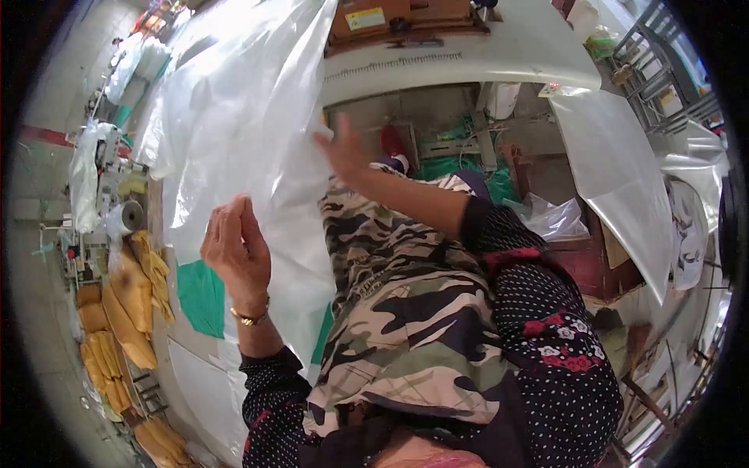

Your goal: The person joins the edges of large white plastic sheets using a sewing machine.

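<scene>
the frame's upper left and centre are being spanned by a plastic sheet (242,125). left of centre, the left hand (238,243) is being held with fingertips drawn together; whether plastic is being pinched cannot be told. near the sheet's right edge, the blurred right hand (344,154) is being held spread.

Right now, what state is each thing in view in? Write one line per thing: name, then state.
Left hand, raised, fingers bunched; any grip unclear
Right hand, open, fingers spread, blurred
Translucent plastic sheet, spread out, wrinkled
Second plastic sheet, at the right, hanging down
Camouflage apron, worn, creased
Gold-coloured wristband, worn on the left wrist
</scene>
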The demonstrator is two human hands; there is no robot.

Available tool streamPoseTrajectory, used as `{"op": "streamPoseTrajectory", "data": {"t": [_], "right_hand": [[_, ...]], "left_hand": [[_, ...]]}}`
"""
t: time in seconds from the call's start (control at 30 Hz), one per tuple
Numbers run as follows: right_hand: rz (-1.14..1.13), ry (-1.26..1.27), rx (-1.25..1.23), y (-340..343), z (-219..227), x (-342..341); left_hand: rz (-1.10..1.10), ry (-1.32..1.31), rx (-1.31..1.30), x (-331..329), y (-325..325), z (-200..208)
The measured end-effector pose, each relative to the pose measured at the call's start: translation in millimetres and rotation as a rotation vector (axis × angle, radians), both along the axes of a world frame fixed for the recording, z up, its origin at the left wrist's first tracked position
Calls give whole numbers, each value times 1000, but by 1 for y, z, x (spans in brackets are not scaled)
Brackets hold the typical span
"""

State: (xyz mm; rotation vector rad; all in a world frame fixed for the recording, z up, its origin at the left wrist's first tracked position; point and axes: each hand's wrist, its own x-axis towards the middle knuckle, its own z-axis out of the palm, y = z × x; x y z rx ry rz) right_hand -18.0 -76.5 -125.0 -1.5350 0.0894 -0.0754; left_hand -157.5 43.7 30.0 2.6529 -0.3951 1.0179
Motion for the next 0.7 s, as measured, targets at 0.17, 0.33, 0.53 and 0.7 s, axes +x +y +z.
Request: {"op": "streamPoseTrajectory", "data": {"t": [0.17, 0.33, 0.53, 0.7], "right_hand": [[410, -377, 238, 140, 75, 38], [380, -650, -87, 147, 117, 27], [338, -675, -278, 59, -46, -7], [327, -805, -649, -70, -60, 7]], "left_hand": [[-408, 187, 167, 5, -40, 68], [-376, 472, 212, 3, -12, 11], [-206, 451, 181, 6, -19, -89], [-76, 458, -60, 19, -31, -158]]}}
